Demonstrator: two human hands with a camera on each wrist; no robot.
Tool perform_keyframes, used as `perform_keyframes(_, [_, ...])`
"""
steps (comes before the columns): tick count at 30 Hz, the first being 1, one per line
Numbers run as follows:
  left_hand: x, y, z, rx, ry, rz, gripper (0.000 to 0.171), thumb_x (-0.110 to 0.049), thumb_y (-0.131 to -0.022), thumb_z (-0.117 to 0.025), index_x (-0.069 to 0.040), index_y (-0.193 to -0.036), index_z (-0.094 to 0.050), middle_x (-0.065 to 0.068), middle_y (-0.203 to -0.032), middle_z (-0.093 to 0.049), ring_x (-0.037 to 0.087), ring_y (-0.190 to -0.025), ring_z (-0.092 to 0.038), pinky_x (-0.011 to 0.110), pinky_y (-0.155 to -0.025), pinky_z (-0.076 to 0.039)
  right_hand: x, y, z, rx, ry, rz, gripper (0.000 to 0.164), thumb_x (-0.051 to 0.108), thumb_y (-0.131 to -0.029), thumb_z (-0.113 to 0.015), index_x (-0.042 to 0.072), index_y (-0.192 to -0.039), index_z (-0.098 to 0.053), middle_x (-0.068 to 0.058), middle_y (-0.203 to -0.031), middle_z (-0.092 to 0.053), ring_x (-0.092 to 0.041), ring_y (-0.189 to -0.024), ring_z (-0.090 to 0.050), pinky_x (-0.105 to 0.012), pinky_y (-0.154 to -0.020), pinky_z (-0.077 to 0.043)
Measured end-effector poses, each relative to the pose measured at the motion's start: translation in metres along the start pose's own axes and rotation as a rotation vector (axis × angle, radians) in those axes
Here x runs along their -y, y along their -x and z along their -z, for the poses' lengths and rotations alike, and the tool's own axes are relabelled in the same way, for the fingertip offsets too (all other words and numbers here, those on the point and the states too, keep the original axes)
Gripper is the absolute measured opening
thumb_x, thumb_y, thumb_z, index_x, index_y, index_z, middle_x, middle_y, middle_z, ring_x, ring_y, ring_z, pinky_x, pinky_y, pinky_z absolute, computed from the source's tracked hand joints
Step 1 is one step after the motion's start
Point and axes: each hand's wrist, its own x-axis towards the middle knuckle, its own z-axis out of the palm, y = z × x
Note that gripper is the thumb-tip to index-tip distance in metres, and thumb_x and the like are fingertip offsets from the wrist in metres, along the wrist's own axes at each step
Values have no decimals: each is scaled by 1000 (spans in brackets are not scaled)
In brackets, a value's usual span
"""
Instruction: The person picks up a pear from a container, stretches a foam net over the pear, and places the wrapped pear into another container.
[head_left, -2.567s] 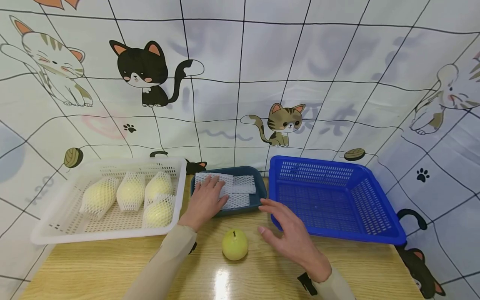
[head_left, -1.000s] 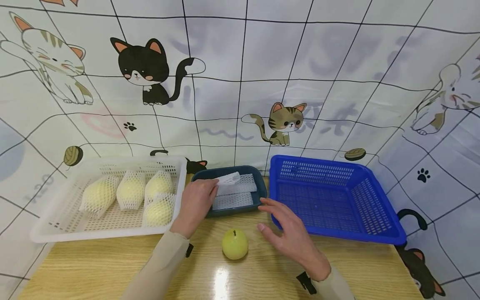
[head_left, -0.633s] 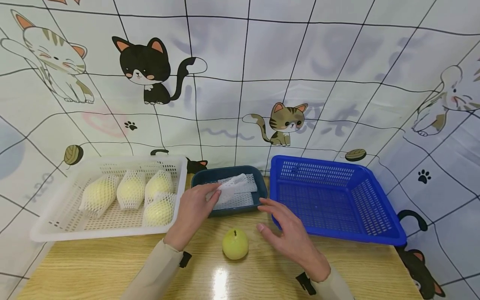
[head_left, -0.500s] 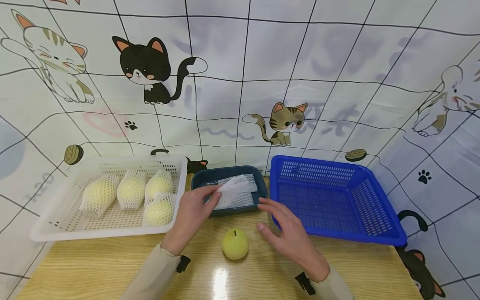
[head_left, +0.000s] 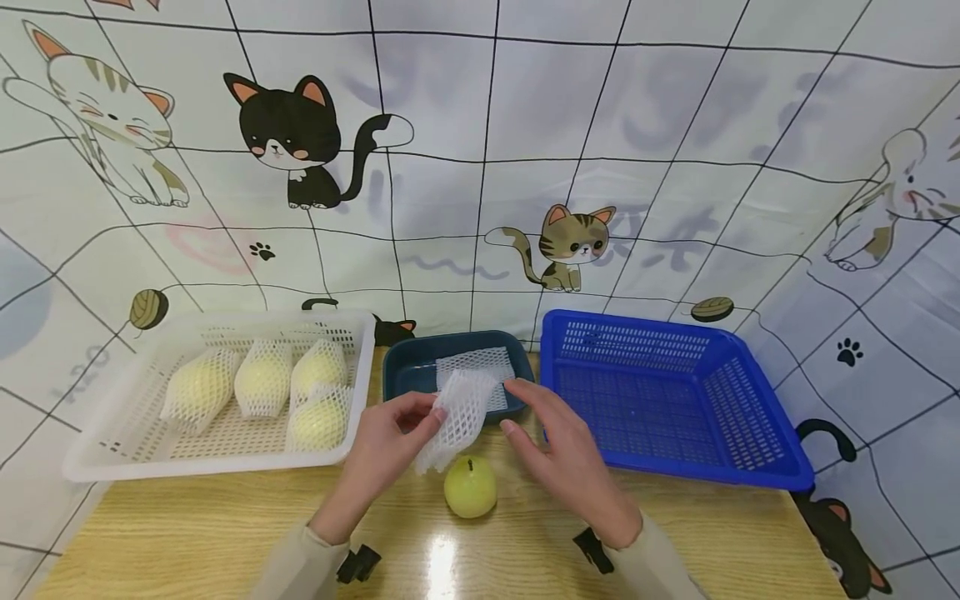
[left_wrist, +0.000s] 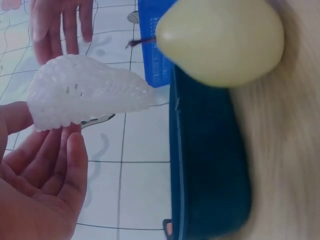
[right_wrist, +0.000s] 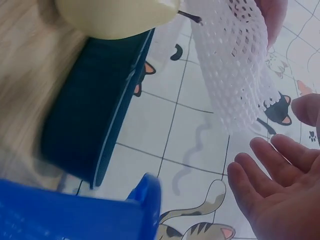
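Observation:
My left hand [head_left: 386, 442] pinches a white foam fruit net [head_left: 463, 410] between thumb and fingers, held above the near rim of the small dark teal tray [head_left: 408, 354]. The net hangs tilted, its lower end just behind and left of a bare yellow-green pear [head_left: 470, 490], stem up on the table. My right hand [head_left: 562, 446] is near the net's right end, fingers spread and slightly bent. In the right wrist view a small gap separates its fingertips from the net [right_wrist: 230, 65]. More flat foam nets [head_left: 487, 360] lie in the tray.
At the left a white basket [head_left: 225, 468] holds several pears in foam nets [head_left: 262, 379]. A blue basket [head_left: 637, 400] with nothing in it stands at the right. A cat-print cloth [head_left: 450, 192] hangs behind the wooden table [head_left: 195, 533].
My left hand first lay on the nets in the tray, then picked one up and drew it towards me, near the pear. The right hand has shifted left towards that net.

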Motion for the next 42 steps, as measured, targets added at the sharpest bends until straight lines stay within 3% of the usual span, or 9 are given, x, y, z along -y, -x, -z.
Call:
perform_keyframes(6, [3,9,-4,9,83,46,8,-11,-93,-77,-9,-101,-78,-3,-88,-74,11,-77,-67,25,-72,-57,6,-11,-9,35,8,19,51,19,-100,-71,11,-147,-56,-5,-148,-57,-25,-137,-53,-51,-107,-47])
perform_keyframes(13, [6,17,-8,-6,120,47,8,-8,-92,-77,-5,-99,-79,-1,-86,-74,9,-74,-67,24,-70,-57,11,-16,-20,99,88,70,46,23,-99,-72,9,-141,-61,-6,-142,-59,-27,-131,-55,-49,-104,-50])
perform_keyframes(23, [11,22,-14,-44,72,27,7,-8,-91,-78,-6,-97,-79,-2,-84,-74,9,-73,-68,24,-68,-57,12,-13,-25,44,83,90,35,18,-90,-82,10,-122,-70,2,-107,-64,-14,-97,-60,-32,-80,-54])
perform_keyframes(29, [9,25,-15,-72,31,-14,6,-13,-91,-78,-11,-97,-79,-4,-85,-74,9,-75,-69,24,-66,-58,11,-14,-24,-2,42,123,18,12,-90,-82,11,-103,-70,3,-102,-64,-12,-93,-62,-27,-74,-54])
perform_keyframes(32, [9,25,-15,-60,63,-63,7,-13,-96,-73,-11,-100,-78,-5,-85,-74,7,-73,-67,25,-64,-56,9,-15,-23,-41,-13,172,20,5,-88,-81,11,-102,-69,2,-105,-64,-13,-95,-63,-27,-78,-55])
perform_keyframes(36, [13,24,-12,-1,180,-208,18,-3,-105,-57,-1,-112,-73,4,-89,-75,9,-74,-66,31,-66,-58,9,-17,-19,-58,-134,204,25,-3,-86,-80,12,-103,-69,1,-106,-66,-15,-96,-65,-27,-80,-55])
perform_keyframes(39, [16,19,-10,38,233,-293,21,5,-104,-53,2,-119,-69,11,-99,-75,11,-85,-69,33,-75,-60,10,-19,-12,-25,-273,162,26,-6,-87,-78,13,-103,-69,0,-107,-67,-16,-97,-64,-27,-79,-55])
perform_keyframes(42, [16,14,-7,35,211,-306,24,5,-100,-61,-1,-122,-68,11,-112,-73,13,-98,-69,30,-81,-59,12,-19,-6,51,-439,75,24,-4,-92,-74,15,-104,-70,1,-109,-67,-16,-100,-64,-27,-81,-55])
